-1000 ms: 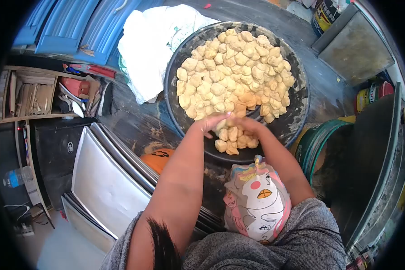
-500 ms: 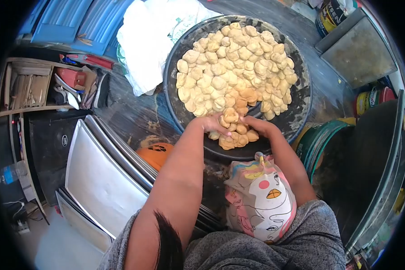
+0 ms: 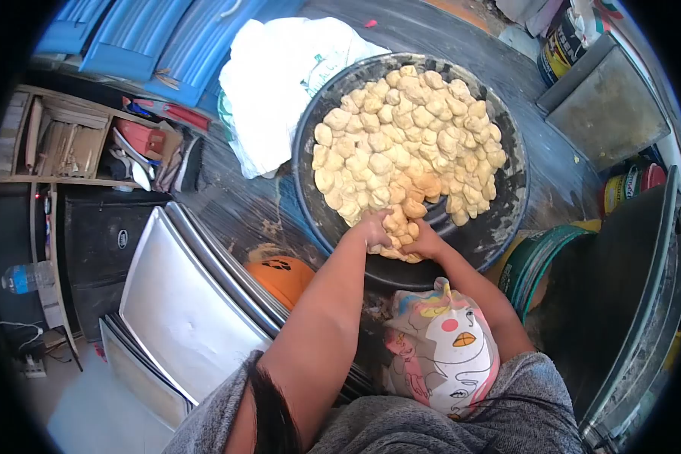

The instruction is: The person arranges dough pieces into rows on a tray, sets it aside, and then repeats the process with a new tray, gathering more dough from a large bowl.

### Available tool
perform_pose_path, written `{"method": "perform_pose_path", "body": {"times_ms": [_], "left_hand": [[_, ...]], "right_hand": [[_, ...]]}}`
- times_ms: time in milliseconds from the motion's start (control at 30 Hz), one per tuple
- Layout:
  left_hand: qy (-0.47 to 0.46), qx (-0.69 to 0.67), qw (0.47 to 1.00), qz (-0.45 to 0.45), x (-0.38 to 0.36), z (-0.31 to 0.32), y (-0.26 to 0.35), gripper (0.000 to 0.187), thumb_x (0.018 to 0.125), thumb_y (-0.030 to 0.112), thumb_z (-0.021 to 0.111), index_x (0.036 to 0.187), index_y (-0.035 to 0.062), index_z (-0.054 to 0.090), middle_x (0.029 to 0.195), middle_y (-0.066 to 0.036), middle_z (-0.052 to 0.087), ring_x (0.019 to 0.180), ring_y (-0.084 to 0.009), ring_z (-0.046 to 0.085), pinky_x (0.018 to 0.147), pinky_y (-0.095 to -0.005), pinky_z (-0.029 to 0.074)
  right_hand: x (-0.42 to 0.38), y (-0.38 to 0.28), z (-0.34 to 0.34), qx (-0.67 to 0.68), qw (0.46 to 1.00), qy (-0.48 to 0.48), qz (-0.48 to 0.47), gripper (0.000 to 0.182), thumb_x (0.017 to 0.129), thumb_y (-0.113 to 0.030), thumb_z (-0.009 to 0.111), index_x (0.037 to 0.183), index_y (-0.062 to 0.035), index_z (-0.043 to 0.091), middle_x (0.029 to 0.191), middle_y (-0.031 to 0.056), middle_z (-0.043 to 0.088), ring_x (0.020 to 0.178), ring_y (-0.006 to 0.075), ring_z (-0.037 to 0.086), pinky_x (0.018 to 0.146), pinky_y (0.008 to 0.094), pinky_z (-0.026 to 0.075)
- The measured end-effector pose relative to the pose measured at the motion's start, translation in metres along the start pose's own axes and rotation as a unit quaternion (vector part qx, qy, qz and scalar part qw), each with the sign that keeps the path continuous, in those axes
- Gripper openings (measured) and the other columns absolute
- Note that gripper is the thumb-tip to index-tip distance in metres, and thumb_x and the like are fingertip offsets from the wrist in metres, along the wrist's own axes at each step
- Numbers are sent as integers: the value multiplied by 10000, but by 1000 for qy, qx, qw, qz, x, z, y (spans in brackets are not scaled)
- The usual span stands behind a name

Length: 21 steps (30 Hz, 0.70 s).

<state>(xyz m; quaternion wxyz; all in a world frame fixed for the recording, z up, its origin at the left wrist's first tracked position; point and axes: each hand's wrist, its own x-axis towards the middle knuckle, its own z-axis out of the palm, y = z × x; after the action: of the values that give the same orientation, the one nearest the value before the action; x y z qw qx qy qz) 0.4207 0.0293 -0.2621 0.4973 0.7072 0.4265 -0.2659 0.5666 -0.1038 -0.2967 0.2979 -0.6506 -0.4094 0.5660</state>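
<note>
A large round black basin (image 3: 390,274) holds a heap of pale yellow dough lumps (image 3: 408,125), packed close and touching one another. At its near side lies a smaller, browner cluster of dough lumps (image 3: 401,227). My left hand (image 3: 373,229) curves round the left of this cluster, its fingers partly hidden among the lumps. From the other side my right hand (image 3: 425,240) presses against the same cluster, with its fingertips tucked in and partly out of sight. A dark patch of basin floor shows just beyond the right hand.
A white plastic bag (image 3: 268,98) lies left of the basin. Metal trays (image 3: 185,295) lean at the left by an orange object (image 3: 281,278). Green tubs (image 3: 545,261) stand at the right. A patterned cloth (image 3: 446,348) covers something below my right forearm.
Both hands have gone lower round the browner lumps; the lump that was held up between them now sits among the others. The whole view has shifted slightly.
</note>
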Motion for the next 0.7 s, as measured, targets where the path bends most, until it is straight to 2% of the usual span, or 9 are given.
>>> {"method": "perform_pose_path", "body": {"times_ms": [67,100,167,267,367,433,467,533,700], "left_hand": [[-7,-64,998,10,2,-1,-4,950,547,141,799,1402,168,386,1336,-227,395,1175,-336,478,950,-369,443],[-4,-61,998,9,7,0,-10,950,547,141,799,1402,168,386,1336,-227,395,1175,-336,478,950,-369,443],[-80,-242,966,28,12,-1,-14,888,581,99,762,1387,99,391,1252,-174,509,1172,-291,481,943,-368,424],[-60,-208,976,32,-29,-37,22,795,605,75,740,1336,61,430,1213,-136,545,1160,-261,483,949,-356,399],[-14,-185,982,32,-77,-77,52,742,609,63,738,1297,51,458,1175,-126,567,1126,-243,509,937,-345,412],[28,-233,965,118,-138,-105,77,696,616,35,726,1266,33,476,1127,-109,591,1068,-225,548,903,-328,438],[92,-256,954,129,-153,-110,76,650,618,10,713,1230,15,495,1079,-94,609,1005,-202,577,873,-308,457],[168,-257,928,211,-250,-125,98,607,631,29,708,1202,4,504,1059,-95,609,980,-188,584,852,-299,463],[363,-243,855,281,-419,-101,63,593,659,79,706,1206,5,491,1066,-111,599,975,-200,582,836,-306,466]], "right_hand": [[-3,-4,-3,160,981,-24,106,899,564,-142,805,1341,-47,362,1162,147,549,1060,252,548,894,353,455],[-6,-4,-4,237,957,-37,160,873,585,-102,789,1348,-69,367,1158,125,556,1046,233,555,872,355,469],[-14,-10,-7,285,943,-51,166,839,639,-44,753,1371,-97,347,1172,108,544,1063,218,543,872,356,466],[-25,-31,-14,420,900,-71,89,798,676,-8,716,1371,-125,344,1191,102,528,1057,219,538,875,356,466],[-32,-87,-37,333,940,-68,0,784,677,-8,716,1362,-112,349,1181,95,533,1065,215,537,890,356,461],[-48,-155,-53,337,936,-95,-38,766,670,4,716,1347,-86,370,1167,90,545,1060,205,541,902,335,451],[-58,-189,-58,289,950,-81,-84,757,667,5,719,1339,-75,381,1159,90,552,1053,201,545,903,325,448],[-81,-255,-57,232,958,-87,-146,747,664,6,722,1330,-63,391,1150,91,560,1046,196,549,903,316,446],[-164,-391,2,83,941,-199,-260,765,653,-29,747,1330,-70,393,1169,84,536,1075,184,517,912,306,427]]}}
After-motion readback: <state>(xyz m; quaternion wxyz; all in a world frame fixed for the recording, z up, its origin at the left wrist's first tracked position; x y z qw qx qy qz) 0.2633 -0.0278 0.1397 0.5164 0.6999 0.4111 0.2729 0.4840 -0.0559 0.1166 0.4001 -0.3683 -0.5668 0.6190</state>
